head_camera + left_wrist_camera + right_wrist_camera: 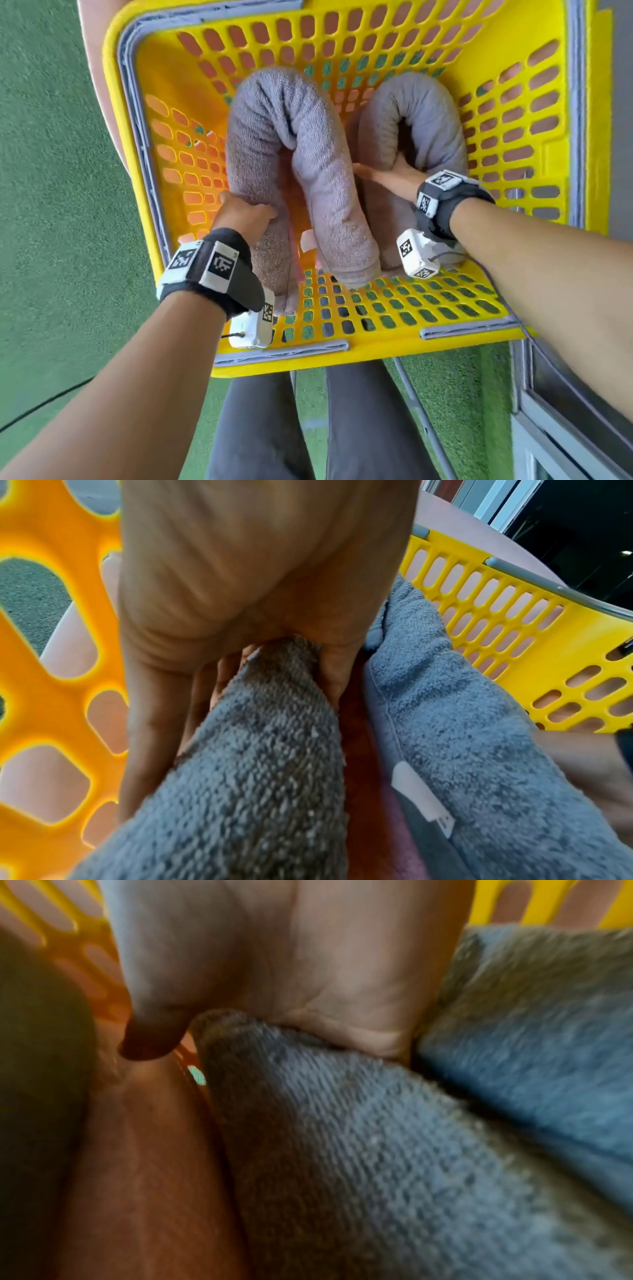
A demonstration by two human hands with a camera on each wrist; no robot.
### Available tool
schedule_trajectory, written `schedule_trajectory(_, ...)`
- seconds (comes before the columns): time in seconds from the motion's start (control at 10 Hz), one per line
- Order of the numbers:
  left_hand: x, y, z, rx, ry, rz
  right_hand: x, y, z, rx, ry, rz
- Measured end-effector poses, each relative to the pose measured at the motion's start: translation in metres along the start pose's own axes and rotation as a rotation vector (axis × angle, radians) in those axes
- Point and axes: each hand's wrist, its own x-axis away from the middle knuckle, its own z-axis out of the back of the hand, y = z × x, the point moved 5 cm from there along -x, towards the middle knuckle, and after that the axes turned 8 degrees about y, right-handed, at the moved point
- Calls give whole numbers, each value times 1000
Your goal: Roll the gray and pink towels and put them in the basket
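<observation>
Two grey towel rolls stand bent in upside-down U shapes inside the yellow perforated basket (376, 349). My left hand (246, 214) grips the left leg of the left grey roll (308, 137), thumb on one side and fingers on the other, as the left wrist view shows around the grey roll (267, 750). My right hand (390, 176) holds the left leg of the right grey roll (435, 113), thumb stretched out leftward. Pink cloth (359, 750) shows low between the roll legs. A white label (308, 241) hangs on the left roll. The right wrist view is blurred.
The basket sits on a pinkish surface (99, 68) over green turf (51, 205). Grey handles (284, 351) lie folded on the basket rim. My legs in dark trousers (359, 428) are below the near rim. A grey frame (565, 428) runs along the right.
</observation>
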Motion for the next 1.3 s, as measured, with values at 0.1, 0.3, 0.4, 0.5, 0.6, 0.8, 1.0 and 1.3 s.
schedule_trajectory(0.1, -2, -2, 1, -11, 11, -1, -42, 29, -25, -82, -41, 36)
schedule_trajectory(0.3, 3, 0, 3, 1, -9, 13, 46, -45, 20, -96, 326, 173)
schedule_trajectory(0.4, 8, 1, 7, 6, 4, -1, 90, -74, 0, 66, 151, 299)
schedule_trajectory(0.5, 15, 6, 11, -2, 57, -55, 108, -76, -21, 294, 112, 248)
schedule_trajectory(0.6, 31, 20, 13, 23, 50, -133, 109, -78, -12, 358, 173, 191)
schedule_trajectory(0.8, 77, 61, -25, 162, -124, -255, 114, -48, 78, 264, 289, 185)
schedule_trajectory(1.0, 97, 105, -92, 179, -234, -276, 99, -3, 132, 417, 404, 55)
schedule_trajectory(1.3, 101, 88, -113, -5, -307, -233, 90, 12, 103, 359, 405, -35)
